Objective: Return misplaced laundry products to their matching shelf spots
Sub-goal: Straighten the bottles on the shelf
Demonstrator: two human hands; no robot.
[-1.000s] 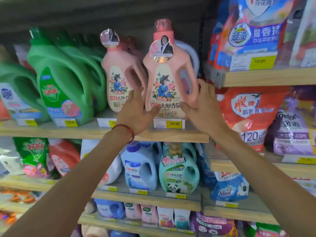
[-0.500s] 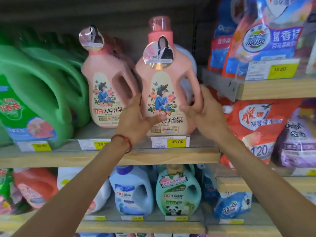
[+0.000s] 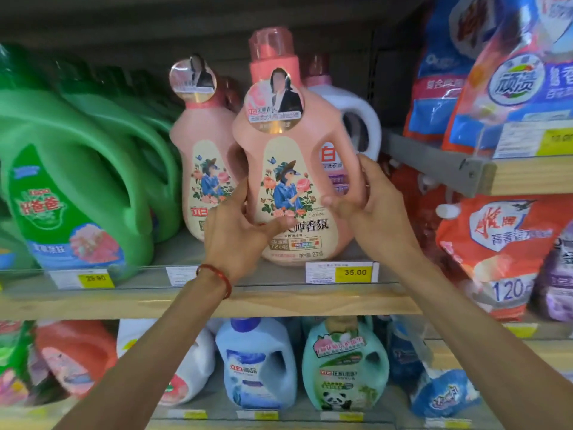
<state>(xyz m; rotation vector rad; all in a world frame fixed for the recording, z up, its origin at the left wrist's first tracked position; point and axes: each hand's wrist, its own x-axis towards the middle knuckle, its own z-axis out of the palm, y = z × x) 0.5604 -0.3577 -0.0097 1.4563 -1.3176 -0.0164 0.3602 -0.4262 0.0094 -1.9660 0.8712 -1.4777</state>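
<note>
A pink detergent bottle (image 3: pixel 288 169) with a flower-and-figure label stands at the front edge of the upper shelf (image 3: pixel 279 301), above the 35.00 price tag (image 3: pixel 341 272). My left hand (image 3: pixel 238 234) grips its lower left side and my right hand (image 3: pixel 369 200) wraps its handle on the right. A second identical pink bottle (image 3: pixel 201 156) stands just to its left. Behind the held bottle sits a white bottle (image 3: pixel 356 119) with a dark pink cap.
Green jugs (image 3: pixel 77 181) crowd the shelf's left part. Bagged powders (image 3: pixel 496 72) fill a higher shelf at right, with red bags (image 3: pixel 502 243) below them. The lower shelf carries a blue bottle (image 3: pixel 257 364), a teal panda bottle (image 3: pixel 344 367) and others.
The view has come closer to the shelf. The held pink bottle has shifted slightly forward and left, revealing more of the white bottle behind it; both hands keep their grip.
</note>
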